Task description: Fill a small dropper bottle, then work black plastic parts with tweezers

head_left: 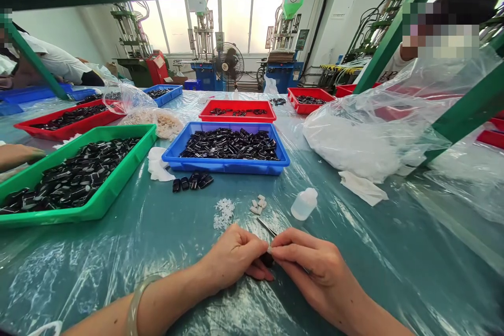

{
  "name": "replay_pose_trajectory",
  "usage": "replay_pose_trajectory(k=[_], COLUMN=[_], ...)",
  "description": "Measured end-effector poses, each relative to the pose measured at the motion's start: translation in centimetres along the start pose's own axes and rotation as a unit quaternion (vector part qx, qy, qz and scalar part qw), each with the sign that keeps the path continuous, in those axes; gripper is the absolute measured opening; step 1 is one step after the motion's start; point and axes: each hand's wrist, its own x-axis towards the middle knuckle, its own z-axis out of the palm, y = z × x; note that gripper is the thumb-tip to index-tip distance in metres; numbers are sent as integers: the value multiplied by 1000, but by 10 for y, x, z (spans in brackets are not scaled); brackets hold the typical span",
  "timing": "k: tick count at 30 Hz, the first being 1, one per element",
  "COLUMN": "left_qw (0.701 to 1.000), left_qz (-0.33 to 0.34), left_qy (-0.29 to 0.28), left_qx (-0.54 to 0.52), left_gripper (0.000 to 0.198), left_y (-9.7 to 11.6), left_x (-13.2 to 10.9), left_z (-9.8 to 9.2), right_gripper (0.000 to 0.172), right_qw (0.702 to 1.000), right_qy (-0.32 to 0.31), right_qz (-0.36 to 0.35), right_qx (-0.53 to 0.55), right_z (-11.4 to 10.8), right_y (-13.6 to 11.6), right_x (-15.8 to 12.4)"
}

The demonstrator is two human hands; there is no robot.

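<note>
Low in the middle, my left hand is closed around a small black plastic part, mostly hidden by the fingers. My right hand meets it there, thumb and forefinger pinching a tiny whitish piece against the black part. Pointed metal tweezers show just beyond the right fingers; whether they lie on the table or touch the hand I cannot tell. Past my hands are a pile of translucent white bits, several cream-coloured small blocks and a squat translucent bottle.
A blue tray of black parts stands ahead, with several loose black parts before it. To the left is a green tray, with another person's hand beside it. A large plastic bag and green frame post stand right.
</note>
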Motion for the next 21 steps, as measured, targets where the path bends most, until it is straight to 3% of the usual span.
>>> replay_pose_trajectory(k=[11, 21], left_qw=[1000, 1000], left_qz=[7, 16], left_qy=[2, -8], left_qx=[-1, 3], left_gripper=[36, 35], left_y=[-2, -6], left_x=[0, 1], left_z=[0, -2], right_gripper=[25, 26], right_qw=[999, 998], right_qy=[-3, -47], right_qz=[11, -5], right_qx=[30, 35], right_z=[4, -5], right_y=[2, 5], right_x=[-2, 3])
